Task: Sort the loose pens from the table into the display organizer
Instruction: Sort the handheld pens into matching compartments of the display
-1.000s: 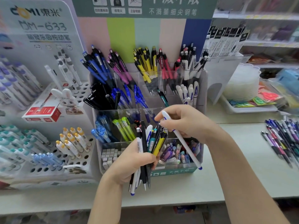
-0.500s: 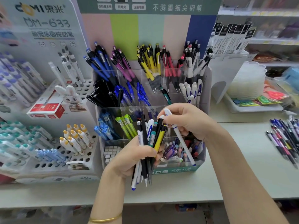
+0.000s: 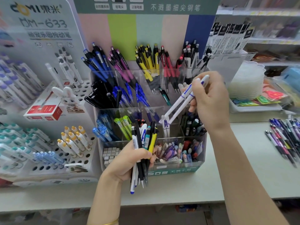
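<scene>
Over tabletop organizer (image 3: 177, 171), right hand (image 3: 209, 98) pinches 2 white pens (image 3: 177, 108) (tilted).

Stationery shop. Clear display organizer (image 3: 178, 171), compartments stocked by pen colour; printed header board (image 3: 162, 7) above it; branded pen stand (image 3: 40, 23) to its left; carded packets (image 3: 230, 38) and goods shelves (image 3: 272, 41) behind it, right.

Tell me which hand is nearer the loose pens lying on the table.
Right. The right hand is just left of the loose pens; the left hand is farther left.
</scene>
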Demonstrator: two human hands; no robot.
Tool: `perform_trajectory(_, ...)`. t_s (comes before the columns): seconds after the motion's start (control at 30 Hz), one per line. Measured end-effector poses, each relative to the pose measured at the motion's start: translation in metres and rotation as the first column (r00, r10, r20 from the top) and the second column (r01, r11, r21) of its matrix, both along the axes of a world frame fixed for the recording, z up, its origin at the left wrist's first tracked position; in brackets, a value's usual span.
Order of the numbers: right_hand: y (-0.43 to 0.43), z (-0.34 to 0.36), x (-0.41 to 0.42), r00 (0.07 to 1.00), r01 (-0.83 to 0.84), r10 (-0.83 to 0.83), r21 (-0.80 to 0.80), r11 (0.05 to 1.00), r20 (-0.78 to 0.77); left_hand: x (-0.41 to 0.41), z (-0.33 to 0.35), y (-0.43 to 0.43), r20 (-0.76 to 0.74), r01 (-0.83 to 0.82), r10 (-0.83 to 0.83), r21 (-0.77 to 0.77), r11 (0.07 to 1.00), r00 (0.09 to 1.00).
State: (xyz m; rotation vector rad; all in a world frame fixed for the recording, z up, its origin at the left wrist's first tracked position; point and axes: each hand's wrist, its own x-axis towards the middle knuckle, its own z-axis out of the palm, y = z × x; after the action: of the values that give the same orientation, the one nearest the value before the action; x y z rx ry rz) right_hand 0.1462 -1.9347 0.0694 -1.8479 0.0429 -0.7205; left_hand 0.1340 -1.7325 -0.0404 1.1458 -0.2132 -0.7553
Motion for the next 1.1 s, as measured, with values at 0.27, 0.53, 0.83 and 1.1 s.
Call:
perform_trajectory(0.27, 0.022, -0.045, -0.007, 0.989, 0.039, -0.117, -0.601, 0.798, -0.091, -0.004, 0.005, -0.006, 0.088, -0.027, 0.022, 0.053, 0.998, 0.996)
perform_trajectory(0.53, 0.032, -0.069, 0.001, 0.841, -0.193, -0.233, -0.674, 0.713, -0.488, -0.009, 0.012, -0.005, 0.239, -0.112, 0.073, 0.157, 0.981, 0.968)
perform_trajectory(0.83, 0.025, -0.052, -0.023, 0.952, -0.064, -0.072, -0.424, 0.904, -0.298, -0.021, 0.034, -0.016, 0.55, -0.413, 0.275, 0.142, 0.899, 0.789)
perform_trajectory(1.1, 0.035, -0.023, -0.04, 0.878, -0.441, 0.459, 0.142, 0.886, -0.136, -0.017, 0.035, -0.018, 0.652, -0.52, 0.339, 0.1, 0.848, 0.678)
